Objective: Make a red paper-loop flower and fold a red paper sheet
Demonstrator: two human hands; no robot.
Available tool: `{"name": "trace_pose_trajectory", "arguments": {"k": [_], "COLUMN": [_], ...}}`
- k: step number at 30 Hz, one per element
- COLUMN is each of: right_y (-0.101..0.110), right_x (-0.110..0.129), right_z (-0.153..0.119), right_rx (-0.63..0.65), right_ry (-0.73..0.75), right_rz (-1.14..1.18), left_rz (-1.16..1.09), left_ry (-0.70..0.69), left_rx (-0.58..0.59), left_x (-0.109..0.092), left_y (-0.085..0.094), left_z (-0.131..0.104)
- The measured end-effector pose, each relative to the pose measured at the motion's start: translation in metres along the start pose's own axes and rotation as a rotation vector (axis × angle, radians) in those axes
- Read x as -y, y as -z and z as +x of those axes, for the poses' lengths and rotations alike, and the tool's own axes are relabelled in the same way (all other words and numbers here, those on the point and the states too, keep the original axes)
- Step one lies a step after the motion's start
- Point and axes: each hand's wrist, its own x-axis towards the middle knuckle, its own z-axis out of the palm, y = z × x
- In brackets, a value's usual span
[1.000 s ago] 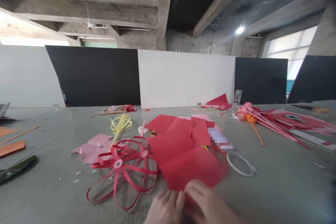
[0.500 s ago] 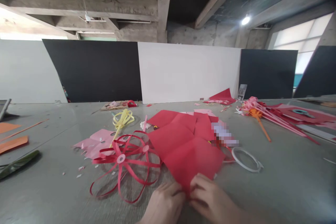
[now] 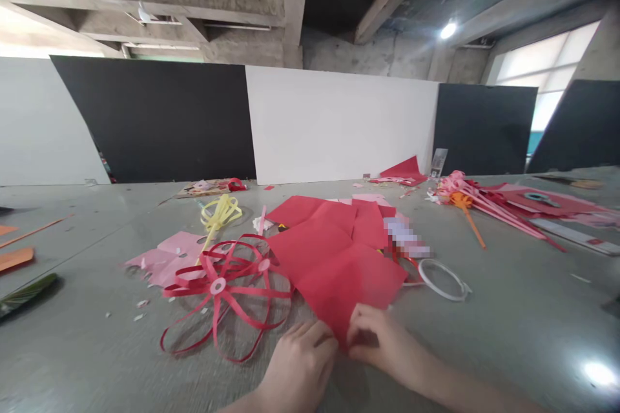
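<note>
A large creased sheet of red paper (image 3: 339,271) lies at the middle of the grey table, its near corner reaching between my two hands. My left hand (image 3: 305,358) is closed at the left side of that corner, fingers bent and pressed together. From the right, my right hand (image 3: 380,339) pinches the same corner with thumb and fingers. Just left of the sheet stands a flower shape of looped red strips (image 3: 225,297) with pale pink round centres. Behind it are a yellow strip bundle (image 3: 221,214) and a pink paper (image 3: 177,258).
A white ring (image 3: 443,279) lies right of the sheet. Farther right are pink strips (image 3: 489,203), an orange stick (image 3: 475,226) and red sheets with a roll of tape (image 3: 541,198). Orange pieces (image 3: 17,259) and a green leaf-like object (image 3: 29,297) lie left. Panels stand behind the table (image 3: 121,335).
The view has shifted, so the table things sit slightly higher and farther left. Both hands remain at the red sheet's near corner, and more of the right forearm shows.
</note>
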Motion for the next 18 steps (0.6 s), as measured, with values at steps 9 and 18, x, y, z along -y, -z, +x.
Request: {"name": "trace_pose_trajectory", "arguments": {"k": [9, 18], "right_y": [-0.007, -0.018], "right_x": [-0.002, -0.004], "right_z": [-0.008, -0.013], "right_rx": [-0.033, -0.157], "right_ry": [0.227, 0.282], "right_rz": [-0.240, -0.445], "left_rz": [-0.071, -0.103], "left_ry": [0.077, 0.075], "left_rx": [0.046, 0.046], "left_x": [0.001, 0.000], "left_y": [0.000, -0.001], "left_z": [0.001, 0.001]}}
